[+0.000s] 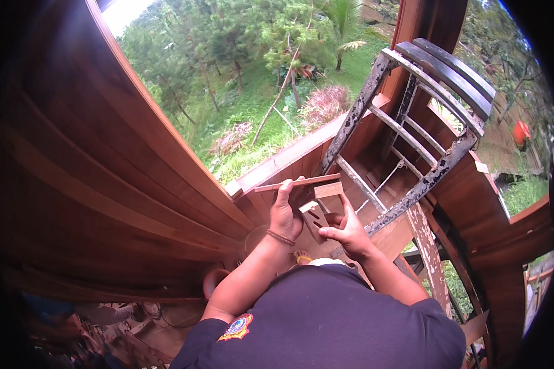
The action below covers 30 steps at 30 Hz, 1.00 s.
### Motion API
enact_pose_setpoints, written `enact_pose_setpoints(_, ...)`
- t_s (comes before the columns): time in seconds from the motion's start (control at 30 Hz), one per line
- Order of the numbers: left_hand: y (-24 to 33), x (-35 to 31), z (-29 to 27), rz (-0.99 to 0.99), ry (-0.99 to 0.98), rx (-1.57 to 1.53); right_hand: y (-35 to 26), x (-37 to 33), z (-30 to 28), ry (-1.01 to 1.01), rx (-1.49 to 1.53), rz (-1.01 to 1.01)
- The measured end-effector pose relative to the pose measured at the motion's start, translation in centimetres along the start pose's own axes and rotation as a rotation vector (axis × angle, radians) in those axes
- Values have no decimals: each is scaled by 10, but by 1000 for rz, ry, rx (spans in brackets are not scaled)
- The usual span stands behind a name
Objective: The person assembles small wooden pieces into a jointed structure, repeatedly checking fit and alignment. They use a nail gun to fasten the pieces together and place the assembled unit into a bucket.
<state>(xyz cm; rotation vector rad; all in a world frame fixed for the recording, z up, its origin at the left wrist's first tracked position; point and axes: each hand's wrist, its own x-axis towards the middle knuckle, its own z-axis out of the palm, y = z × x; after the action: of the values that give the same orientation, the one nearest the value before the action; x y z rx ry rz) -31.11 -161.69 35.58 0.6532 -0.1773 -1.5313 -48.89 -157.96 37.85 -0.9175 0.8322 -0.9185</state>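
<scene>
My left hand (284, 216), a beaded bracelet at its wrist, is closed on a thin flat wooden strip (298, 183) with its thumb along the side. My right hand (351, 235) pinches a small pale wooden block (313, 216) that has dark slots cut in its face. Another short wooden piece (328, 189) sits above that block, right under the strip's right end. Whether these pieces are joined I cannot tell. All of them are held up in front of my chest.
A tall wooden stool frame (425, 120) with peeling dark and white paint stands at the right. Curved wooden wall boards (104, 178) line the left. A window sill (289, 157) runs ahead, with greenery beyond. At lower left, another person's arm (108, 313) shows dimly.
</scene>
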Motion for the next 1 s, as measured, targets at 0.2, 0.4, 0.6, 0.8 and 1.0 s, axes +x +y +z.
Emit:
enact_pose_setpoints(0.2,23,6,18,1,11,58,-9,-5,-32,-224,310,-60)
enact_pose_setpoints(0.4,26,18,39,-47,-25,111,-19,-8,-54,-134,288,-64)
enact_pose_setpoints(0.6,44,13,79,110,-224,678,-35,-7,-44,-46,35,-163)
enact_pose_setpoints(0.8,73,16,108,-29,-692,1254,-30,12,-36,-158,164,-6)
enact_pose_setpoints(1.0,86,6,132,60,-822,1887,-30,29,-18,-57,54,-32)
